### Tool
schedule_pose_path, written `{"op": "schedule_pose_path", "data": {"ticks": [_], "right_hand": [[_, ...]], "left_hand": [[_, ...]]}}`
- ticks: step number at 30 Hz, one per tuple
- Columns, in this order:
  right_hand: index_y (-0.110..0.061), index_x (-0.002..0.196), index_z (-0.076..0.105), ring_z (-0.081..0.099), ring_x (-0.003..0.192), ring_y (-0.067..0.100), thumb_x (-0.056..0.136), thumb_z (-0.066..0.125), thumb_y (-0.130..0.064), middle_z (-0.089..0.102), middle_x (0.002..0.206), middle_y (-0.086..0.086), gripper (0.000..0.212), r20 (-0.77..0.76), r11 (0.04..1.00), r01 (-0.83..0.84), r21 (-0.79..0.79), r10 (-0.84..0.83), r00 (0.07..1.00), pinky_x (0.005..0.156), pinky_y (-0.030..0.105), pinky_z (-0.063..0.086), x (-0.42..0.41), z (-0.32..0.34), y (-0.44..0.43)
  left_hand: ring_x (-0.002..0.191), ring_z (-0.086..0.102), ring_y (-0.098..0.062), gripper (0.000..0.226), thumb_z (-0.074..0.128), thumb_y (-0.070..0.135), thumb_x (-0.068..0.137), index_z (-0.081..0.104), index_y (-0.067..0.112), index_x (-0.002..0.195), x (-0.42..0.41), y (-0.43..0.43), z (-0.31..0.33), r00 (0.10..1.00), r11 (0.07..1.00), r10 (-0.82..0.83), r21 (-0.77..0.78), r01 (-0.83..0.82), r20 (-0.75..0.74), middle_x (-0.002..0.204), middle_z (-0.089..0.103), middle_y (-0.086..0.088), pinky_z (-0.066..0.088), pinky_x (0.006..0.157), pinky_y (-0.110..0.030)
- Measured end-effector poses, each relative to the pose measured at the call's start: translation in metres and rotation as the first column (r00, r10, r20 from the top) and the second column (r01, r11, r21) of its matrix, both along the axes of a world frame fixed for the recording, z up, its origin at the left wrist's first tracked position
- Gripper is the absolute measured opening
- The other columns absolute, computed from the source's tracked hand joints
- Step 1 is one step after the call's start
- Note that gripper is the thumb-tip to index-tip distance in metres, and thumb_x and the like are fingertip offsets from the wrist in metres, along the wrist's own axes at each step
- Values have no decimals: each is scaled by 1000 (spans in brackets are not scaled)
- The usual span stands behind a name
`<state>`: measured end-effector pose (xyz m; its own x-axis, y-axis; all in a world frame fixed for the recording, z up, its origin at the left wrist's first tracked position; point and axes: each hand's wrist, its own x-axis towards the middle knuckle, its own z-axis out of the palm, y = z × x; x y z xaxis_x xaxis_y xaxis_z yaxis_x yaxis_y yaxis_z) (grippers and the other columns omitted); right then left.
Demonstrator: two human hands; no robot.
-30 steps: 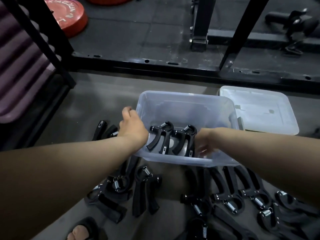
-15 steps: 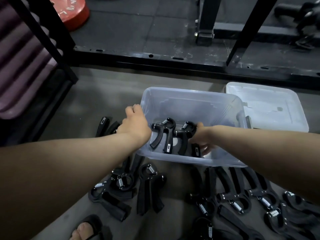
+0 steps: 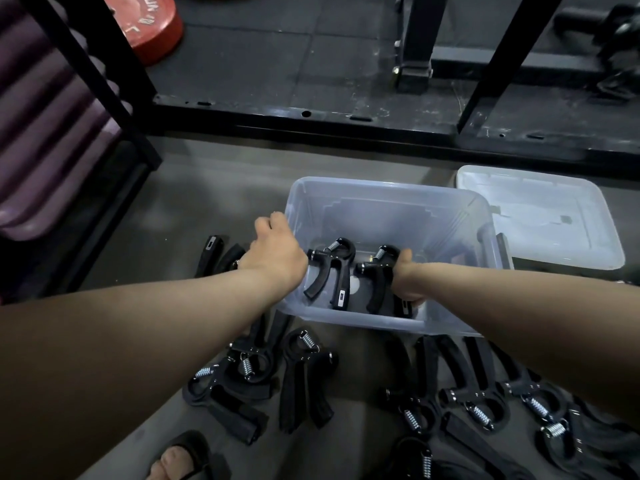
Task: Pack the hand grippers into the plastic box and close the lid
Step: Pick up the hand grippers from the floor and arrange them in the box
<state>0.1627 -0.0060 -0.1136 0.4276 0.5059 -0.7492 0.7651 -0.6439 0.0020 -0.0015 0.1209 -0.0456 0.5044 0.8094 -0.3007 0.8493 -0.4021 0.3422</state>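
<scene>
A clear plastic box (image 3: pixel 391 199) stands open on the grey floor. Two black hand grippers lie inside it: one on the left (image 3: pixel 330 271) and one on the right (image 3: pixel 375 275). My right hand (image 3: pixel 407 278) is down in the box, fingers wrapped on the right hand gripper's handle. My left hand (image 3: pixel 277 251) rests on the box's left rim, gripping the wall. The box's clear lid (image 3: pixel 540 216) lies flat to the right of the box. Several more black hand grippers (image 3: pixel 304 375) are scattered on the floor in front of the box.
A black steel rack frame (image 3: pixel 346 123) runs across behind the box. A red weight plate (image 3: pixel 149 26) lies at the back left, purple rolled mats (image 3: pixel 41 133) fill a rack on the left. A sandalled foot (image 3: pixel 176 462) shows at the bottom edge.
My right hand has pushed deeper into the box and closed on the right hand gripper. My left hand stays on the left rim. The view has shifted slightly.
</scene>
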Motion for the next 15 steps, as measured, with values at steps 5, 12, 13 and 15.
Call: {"op": "schedule_pose_path", "data": {"ticks": [5, 12, 13, 15], "right_hand": [[3, 124, 49, 48, 108, 21, 101, 50, -18, 41, 149, 11, 31, -81, 594, -628, -502, 691, 718, 93, 46, 49, -11, -6, -5], [1, 146, 28, 52, 75, 17, 97, 56, -22, 54, 137, 13, 61, -14, 999, 45, -27, -46, 999, 52, 29, 39, -1, 1, -20], [-5, 145, 35, 57, 95, 21, 97, 57, -23, 50, 142, 8, 55, 8, 920, -299, -254, 311, 950, 62, 33, 45, -10, -4, -16], [-10, 142, 45, 46, 127, 28, 99, 53, -24, 43, 147, 6, 45, 81, 747, -491, -447, 581, 810, 88, 47, 45, -11, -1, -14]], "left_hand": [[103, 54, -41, 22, 40, 14, 95, 32, 12, 115, 0, 0, -2, 1000, 1000, 7, 0, -7, 4, 130, 31, -11, 39, 76, -46], [103, 54, -41, 19, 41, 14, 94, 31, 15, 110, 0, 0, -3, 1000, 1000, 12, -2, -12, 15, 129, 32, -10, 42, 79, -48], [103, 54, -42, 19, 41, 14, 94, 31, 15, 110, 0, 0, -3, 1000, 1000, 13, -1, -13, 18, 129, 32, -11, 42, 79, -48], [101, 54, -41, 20, 41, 14, 94, 31, 14, 111, 0, 0, -4, 1000, 1000, 16, 0, -16, 21, 128, 32, -10, 41, 76, -46]]}}
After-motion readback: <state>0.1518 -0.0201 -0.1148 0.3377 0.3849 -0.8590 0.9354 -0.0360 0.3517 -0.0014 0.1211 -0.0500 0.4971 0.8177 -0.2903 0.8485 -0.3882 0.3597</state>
